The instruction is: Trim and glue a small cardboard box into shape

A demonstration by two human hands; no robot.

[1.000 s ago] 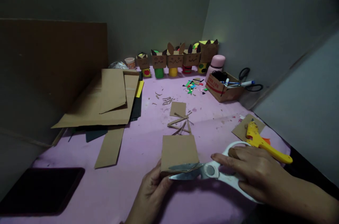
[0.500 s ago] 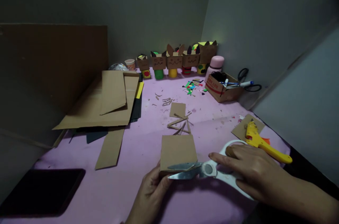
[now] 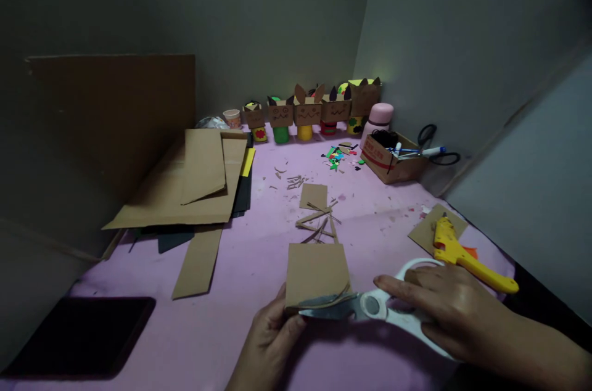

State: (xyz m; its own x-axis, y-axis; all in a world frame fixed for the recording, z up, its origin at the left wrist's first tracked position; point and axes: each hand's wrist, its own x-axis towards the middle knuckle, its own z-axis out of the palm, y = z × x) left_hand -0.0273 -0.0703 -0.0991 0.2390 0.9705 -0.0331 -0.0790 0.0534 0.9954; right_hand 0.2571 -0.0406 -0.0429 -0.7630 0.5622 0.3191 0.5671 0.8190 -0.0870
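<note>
My left hand (image 3: 272,332) pinches the lower left corner of a square cardboard piece (image 3: 317,274), thumb in front and fingers behind. In my right hand (image 3: 446,301) is a pair of white-handled scissors (image 3: 370,304), fingers through the handles. Its blades lie along the cardboard's near edge, nearly closed, and a thin curled strip rises beside them. Just beyond the square lie narrow cardboard strips (image 3: 319,216) and a smaller cardboard square (image 3: 313,196).
A yellow glue gun (image 3: 462,252) rests at right on cardboard. Behind it is a box (image 3: 391,163) of pens and scissors. Cardboard sheets (image 3: 185,206) and a dark tablet-like slab (image 3: 83,335) are at left. Several cardboard-headed figures (image 3: 308,113) line the back, near a pink bottle (image 3: 378,119).
The scissor blades have closed along the cardboard's near edge, and a thin strip now curls up. The whole view has shifted slightly.
</note>
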